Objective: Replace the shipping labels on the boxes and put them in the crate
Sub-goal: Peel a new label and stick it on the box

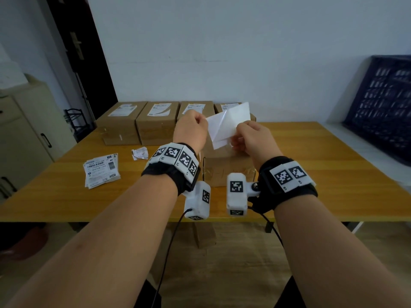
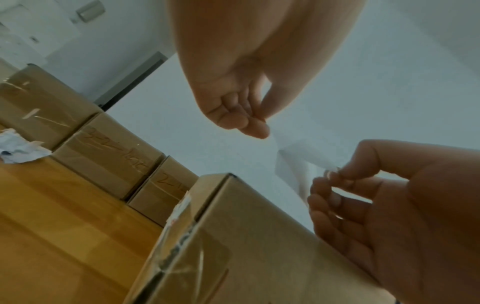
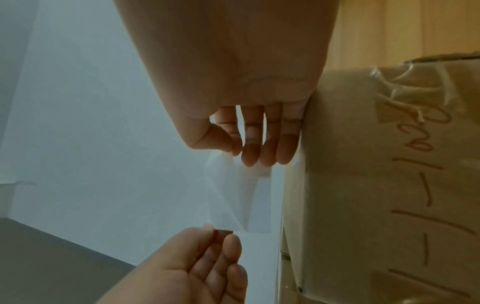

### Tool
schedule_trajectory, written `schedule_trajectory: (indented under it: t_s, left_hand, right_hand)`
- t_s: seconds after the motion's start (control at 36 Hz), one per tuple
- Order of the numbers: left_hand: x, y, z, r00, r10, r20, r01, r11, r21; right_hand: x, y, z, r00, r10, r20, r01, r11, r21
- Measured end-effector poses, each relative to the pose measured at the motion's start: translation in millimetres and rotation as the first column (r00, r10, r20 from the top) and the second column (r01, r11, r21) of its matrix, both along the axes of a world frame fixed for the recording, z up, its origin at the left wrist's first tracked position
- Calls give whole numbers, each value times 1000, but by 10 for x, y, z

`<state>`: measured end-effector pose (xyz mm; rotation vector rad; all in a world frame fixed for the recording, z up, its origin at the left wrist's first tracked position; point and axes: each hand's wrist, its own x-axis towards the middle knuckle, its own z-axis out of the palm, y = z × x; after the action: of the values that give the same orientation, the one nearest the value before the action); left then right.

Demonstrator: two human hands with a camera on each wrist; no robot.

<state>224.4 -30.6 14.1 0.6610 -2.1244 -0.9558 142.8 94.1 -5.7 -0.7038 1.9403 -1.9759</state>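
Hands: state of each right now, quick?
Left hand: thumb and fingers pinch one corner of the white label sheet.
Right hand: pinches the sheet's opposite side; both hold it above the near box.

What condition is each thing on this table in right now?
New label: held up, being peeled from its backing.
Left hand: pinches one corner.
Right hand: pinches the other layer.
Near box: taped shut, under the hands.
Back boxes: closed, labels on.
Label stack: flat.
Torn label: crumpled.
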Motion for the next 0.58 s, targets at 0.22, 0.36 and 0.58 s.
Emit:
schedule_trajectory:
  t_s: [0.22,0.36,0.58]
  left_hand:
    - [91,-53,9,996,28,-81,-16,988,153]
    - [108,-106,16,994,79,-76,-65,983,171]
    - [188,-345,26,966,258,-35,-252,961,110]
  right_hand:
    - [68,-67,73,997,-36,64,41,996,-75]
    - [120,-115,129,997,-62,43,68,988,-139]
    - [203,-294,239,981,-193,-31,190,979,-79]
